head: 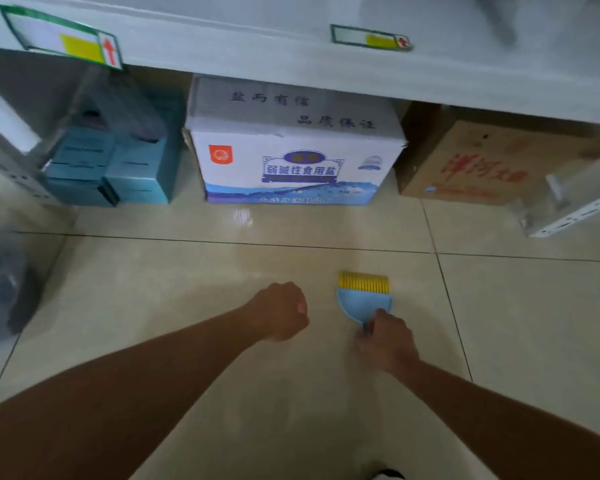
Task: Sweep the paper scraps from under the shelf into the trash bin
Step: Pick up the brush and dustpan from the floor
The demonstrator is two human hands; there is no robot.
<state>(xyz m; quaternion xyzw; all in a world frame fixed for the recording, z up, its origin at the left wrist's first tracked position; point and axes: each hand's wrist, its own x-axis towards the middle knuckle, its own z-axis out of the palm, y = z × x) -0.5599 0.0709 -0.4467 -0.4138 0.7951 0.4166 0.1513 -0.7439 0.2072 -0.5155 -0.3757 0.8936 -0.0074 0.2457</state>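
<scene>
One pale paper scrap (242, 216) lies far ahead, near the white box (291, 168). The right hand (387, 341) grips the blue brush (363, 299); the left hand (283, 315) is fisted, apparently empty. Short strokes drawing it nearward should work best.

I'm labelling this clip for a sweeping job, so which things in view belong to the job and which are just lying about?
Part of the job:
- small brush with yellow bristles, held in the right hand
- shelf
- dark bag at the left edge, possibly the bin

Just there:
- white salt carton
- teal boxes
- brown carton
- left hand, fisted, holding nothing visible

No paper scraps clearly show.
</scene>
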